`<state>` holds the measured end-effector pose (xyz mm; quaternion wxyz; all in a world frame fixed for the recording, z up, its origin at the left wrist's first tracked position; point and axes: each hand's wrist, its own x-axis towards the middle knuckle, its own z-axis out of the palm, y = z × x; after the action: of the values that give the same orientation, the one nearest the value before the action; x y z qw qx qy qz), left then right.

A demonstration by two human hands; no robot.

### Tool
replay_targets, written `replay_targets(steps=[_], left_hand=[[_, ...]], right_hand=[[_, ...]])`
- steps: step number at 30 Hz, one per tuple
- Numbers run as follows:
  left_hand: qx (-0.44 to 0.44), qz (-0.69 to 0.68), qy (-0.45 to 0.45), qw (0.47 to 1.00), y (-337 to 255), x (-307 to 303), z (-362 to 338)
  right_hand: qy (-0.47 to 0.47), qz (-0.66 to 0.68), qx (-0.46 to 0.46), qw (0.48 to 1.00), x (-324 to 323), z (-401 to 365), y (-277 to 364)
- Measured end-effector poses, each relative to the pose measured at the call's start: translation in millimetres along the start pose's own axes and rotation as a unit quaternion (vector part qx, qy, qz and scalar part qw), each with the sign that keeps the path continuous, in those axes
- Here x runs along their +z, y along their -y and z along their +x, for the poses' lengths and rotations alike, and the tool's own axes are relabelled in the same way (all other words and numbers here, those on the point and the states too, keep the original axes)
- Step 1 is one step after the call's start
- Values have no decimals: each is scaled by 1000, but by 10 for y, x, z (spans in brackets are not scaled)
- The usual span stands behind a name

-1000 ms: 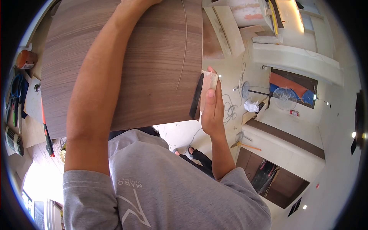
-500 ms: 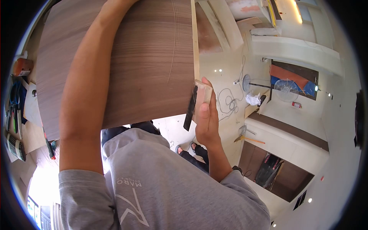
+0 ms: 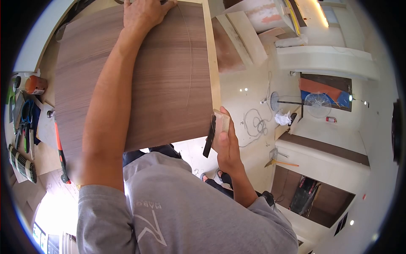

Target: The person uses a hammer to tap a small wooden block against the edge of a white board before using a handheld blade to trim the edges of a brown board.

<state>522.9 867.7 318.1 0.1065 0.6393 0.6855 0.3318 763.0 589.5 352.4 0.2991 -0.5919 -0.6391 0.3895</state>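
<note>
A brown wood-grain panel (image 3: pixel 165 76) lies in front of me, with a pale edge (image 3: pixel 213 72) along its right side. My left hand (image 3: pixel 144 15) rests at the panel's far end, its thumb stretched out and its fingertips partly cut off by the frame. Near the close right corner, my right hand (image 3: pixel 228 148) is closed around a small wooden block (image 3: pixel 221 122). The block is against the pale edge, and a black strip (image 3: pixel 209 142) sticks out beside it toward my body. A thin, curved strand (image 3: pixel 190 55) lies across the panel.
To the left are a hammer (image 3: pixel 60 148) with an orange-and-black handle, a brush (image 3: pixel 22 163), an orange-brown jar (image 3: pixel 36 85) and several hand tools. Cable (image 3: pixel 256 125) lies on the floor at right, near a fan (image 3: pixel 318 105). Another person's feet (image 3: pixel 204 176) show beyond my shirt.
The view has shifted, bringing my left hand and more of the left-hand tools into sight. My right hand and the block sit slightly nearer the panel's close corner.
</note>
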Motion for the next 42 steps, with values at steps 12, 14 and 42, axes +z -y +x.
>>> replay_targets(steps=[12, 14, 42], left_hand=[[4, 2, -23, 1000, 48, 75, 12], [3, 7, -39, 999, 8, 39, -41], [272, 27, 127, 954, -293, -17, -598]], right_hand=[[-6, 6, 5, 1000, 5, -22, -24], [-5, 3, 8, 1000, 5, -21, -23], [-195, 284, 59, 937, -409, -184, -936]])
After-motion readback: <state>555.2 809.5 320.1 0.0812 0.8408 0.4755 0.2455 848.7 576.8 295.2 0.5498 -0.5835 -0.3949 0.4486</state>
